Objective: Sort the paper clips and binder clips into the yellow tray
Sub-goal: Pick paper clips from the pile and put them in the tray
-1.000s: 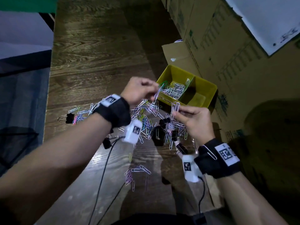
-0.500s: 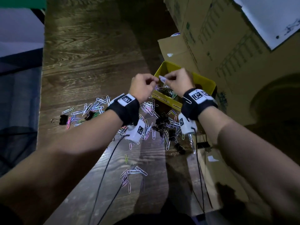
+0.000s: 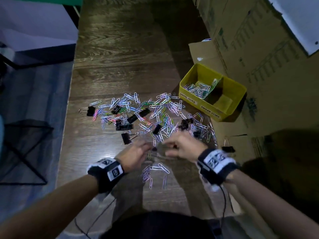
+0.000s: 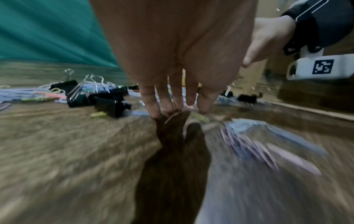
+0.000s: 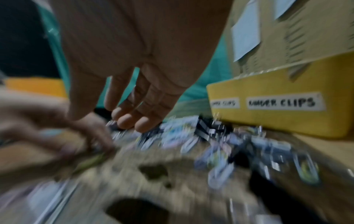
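Dark wooden table (image 3: 120, 57), cardboard boxes (image 3: 250, 40) at right. Paper clips (image 3: 160, 109) and binder clips (image 3: 124, 126) strewn centre; yellow tray (image 3: 240, 95) far right. Left hand (image 3: 136, 155) and right hand (image 3: 183, 147) loose, holding nothing. Light, slippery wire: best pinched at loop ends.

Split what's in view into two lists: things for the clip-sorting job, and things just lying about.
For the job:
- yellow tray
- loose paper clips on the table
- paper clips already in the tray
- black binder clips
- left hand, right hand

Just lying about:
- cardboard boxes
- black mesh basket
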The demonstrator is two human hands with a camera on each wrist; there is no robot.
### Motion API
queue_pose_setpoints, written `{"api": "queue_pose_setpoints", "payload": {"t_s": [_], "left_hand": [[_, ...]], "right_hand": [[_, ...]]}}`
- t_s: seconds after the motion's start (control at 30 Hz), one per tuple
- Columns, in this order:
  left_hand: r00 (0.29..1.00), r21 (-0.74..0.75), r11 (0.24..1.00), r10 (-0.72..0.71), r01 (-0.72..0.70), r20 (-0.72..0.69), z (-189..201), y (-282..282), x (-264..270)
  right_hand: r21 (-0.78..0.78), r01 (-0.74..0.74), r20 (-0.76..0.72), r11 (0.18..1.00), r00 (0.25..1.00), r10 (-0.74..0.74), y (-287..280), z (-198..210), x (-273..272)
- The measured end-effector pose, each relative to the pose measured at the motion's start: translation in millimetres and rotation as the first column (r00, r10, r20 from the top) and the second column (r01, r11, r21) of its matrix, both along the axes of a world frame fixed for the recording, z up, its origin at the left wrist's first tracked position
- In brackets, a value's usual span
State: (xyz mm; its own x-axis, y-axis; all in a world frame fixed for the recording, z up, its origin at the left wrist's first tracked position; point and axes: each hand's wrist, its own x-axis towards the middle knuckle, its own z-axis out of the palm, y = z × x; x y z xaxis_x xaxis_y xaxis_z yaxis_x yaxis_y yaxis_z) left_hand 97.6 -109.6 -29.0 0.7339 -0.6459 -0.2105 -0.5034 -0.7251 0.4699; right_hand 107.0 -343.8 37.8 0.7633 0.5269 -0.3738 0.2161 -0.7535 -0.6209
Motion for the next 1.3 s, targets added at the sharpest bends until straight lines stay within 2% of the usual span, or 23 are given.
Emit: {"api": "queue_pose_setpoints", "payload": {"t_s": [0.07,0.13,0.27,0.37,0.47,0.67,0.9,1.03,1.2,1.3], "left_hand": [[0.994,0.040,0.997,-0.069,0.066,0.082,-11.1,5.0,-19.1],[0.985,0.053,0.991,-0.131,0.126,0.111,-18.8,5.4,-34.1],[0.969,0.025,0.978,-0.210,0.208,0.133,-23.7,7.1,-60.0],[0.984,0.073,0.989,-0.140,0.132,0.114,-18.9,14.4,-74.1],[0.992,0.155,0.986,-0.075,0.059,0.100,-17.5,14.4,-85.2],[0.993,0.040,0.994,0.099,-0.102,0.070,-20.4,-5.8,-87.5],[0.992,0.041,0.992,0.122,-0.124,0.028,-19.3,-5.4,-80.6],[0.999,0.148,0.988,0.044,-0.048,0.031,-8.1,-5.1,-72.5],[0.993,0.181,0.977,0.118,-0.114,-0.015,-2.1,-2.1,-66.5],[0.985,0.226,0.962,0.167,-0.152,-0.052,-1.4,-4.5,-69.5]], "right_hand": [[-0.116,-0.115,-0.134,0.987,0.986,0.099,10.4,-24.7,-32.9],[-0.174,-0.109,-0.230,0.979,0.971,0.068,17.0,-42.4,-58.0],[-0.186,-0.069,-0.124,0.980,0.991,0.047,30.6,-54.5,-83.8],[-0.144,-0.016,-0.129,0.989,0.992,-0.003,38.1,-62.8,-87.9],[-0.072,0.107,-0.099,0.992,0.989,-0.113,40.3,-68.4,-84.0],[-0.164,0.140,0.047,0.976,0.990,-0.134,49.1,-70.2,-81.4],[-0.149,0.188,0.180,0.971,0.970,-0.161,54.7,-72.9,-87.7],[-0.130,0.184,0.195,0.974,0.968,-0.157,56.1,-75.7,-89.2],[-0.224,0.157,0.095,0.962,0.986,-0.138,56.2,-68.4,-85.2],[-0.260,0.119,0.090,0.958,0.991,-0.099,58.6,-72.8,-88.2]]}}
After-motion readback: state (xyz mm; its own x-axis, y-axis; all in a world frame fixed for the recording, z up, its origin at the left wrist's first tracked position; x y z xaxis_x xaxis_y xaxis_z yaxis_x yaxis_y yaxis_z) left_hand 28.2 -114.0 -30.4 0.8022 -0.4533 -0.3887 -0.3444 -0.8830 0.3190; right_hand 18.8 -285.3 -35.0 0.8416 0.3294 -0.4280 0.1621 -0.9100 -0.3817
